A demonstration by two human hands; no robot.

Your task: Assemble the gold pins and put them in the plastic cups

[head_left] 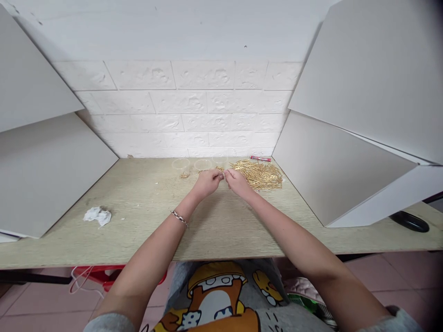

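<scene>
L hand [208, 181] & R hand [237, 181] fingers curled, tips nearly meeting; can't tell if pinching anything, too small; gold rods [266, 176] just right of R hand; gold bits [184, 175] left of L; prob. best w/ steady wrists, light grip.

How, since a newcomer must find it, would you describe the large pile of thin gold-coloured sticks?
On the pale wooden tabletop, look toward the white brick-patterned wall. Just right of the right hand spreads the large pile of thin gold-coloured sticks. It is far broader than the small gold-coloured clusters to its left.
</scene>
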